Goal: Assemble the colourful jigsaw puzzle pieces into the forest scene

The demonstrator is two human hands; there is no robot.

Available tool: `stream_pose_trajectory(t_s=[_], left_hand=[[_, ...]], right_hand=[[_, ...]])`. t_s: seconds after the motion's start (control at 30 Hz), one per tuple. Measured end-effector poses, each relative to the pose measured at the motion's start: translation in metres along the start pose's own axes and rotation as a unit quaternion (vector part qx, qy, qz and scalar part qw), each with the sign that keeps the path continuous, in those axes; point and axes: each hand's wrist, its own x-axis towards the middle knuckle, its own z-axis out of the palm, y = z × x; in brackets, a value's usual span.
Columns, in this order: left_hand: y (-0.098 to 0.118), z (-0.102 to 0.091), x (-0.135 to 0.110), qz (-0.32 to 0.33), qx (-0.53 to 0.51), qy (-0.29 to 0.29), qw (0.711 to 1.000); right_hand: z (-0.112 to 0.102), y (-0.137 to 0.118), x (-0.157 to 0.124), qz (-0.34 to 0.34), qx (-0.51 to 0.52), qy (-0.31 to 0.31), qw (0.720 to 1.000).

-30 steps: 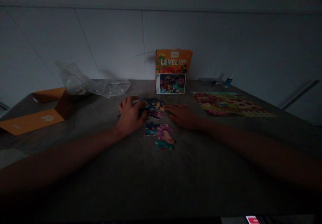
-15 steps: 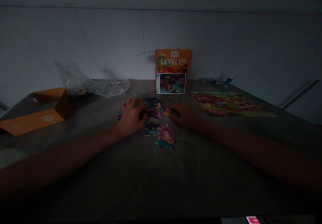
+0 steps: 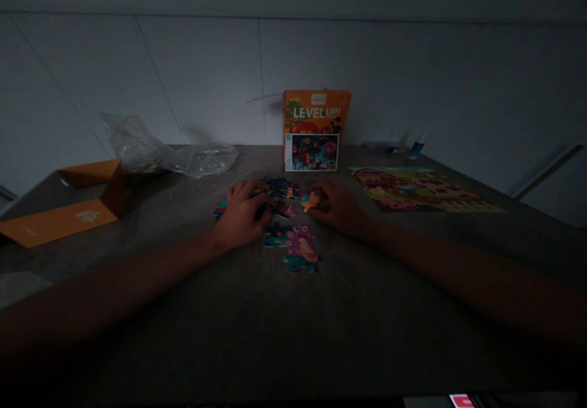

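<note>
The scene is dim. My left hand (image 3: 241,212) rests with curled fingers on a heap of loose puzzle pieces (image 3: 279,191) on the grey table (image 3: 293,322). My right hand (image 3: 337,209) pinches an orange puzzle piece (image 3: 310,200) lifted just off the heap's right side. In front of both hands lies a small joined cluster of pieces (image 3: 296,246) showing a pink bird. An orange puzzle box (image 3: 315,129) labelled "LEVEL UP!" stands upright behind the heap.
A finished puzzle (image 3: 419,191) lies flat at the right. Crumpled clear plastic bags (image 3: 169,154) sit at the back left beside an open orange box lid (image 3: 68,203). A small blue item (image 3: 416,148) stands by the wall.
My right hand went from lying flat beside the heap to pinching an orange piece and lifting it. My left hand shifted slightly to the right on the heap.
</note>
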Motion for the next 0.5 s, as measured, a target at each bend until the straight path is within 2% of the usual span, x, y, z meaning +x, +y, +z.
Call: stream_pose_trajectory(t_s=[0.13,0.23,0.33,0.5], left_hand=[[0.0,0.0,0.0,0.027,-0.003,0.006,1.0],[-0.001,0.001,0.0,0.06,-0.015,0.006,0.998],[-0.002,0.001,0.0,0.106,-0.033,0.004,0.994],[-0.001,0.0,-0.001,0.195,-0.06,0.01,0.979]], right_hand=[[-0.003,-0.005,0.0,-0.066,0.011,-0.01,0.998],[-0.004,-0.008,0.001,-0.099,0.022,0.006,0.995],[-0.006,-0.011,0.001,-0.128,0.04,0.038,0.99],[-0.009,-0.021,-0.001,-0.216,0.067,0.059,0.972]])
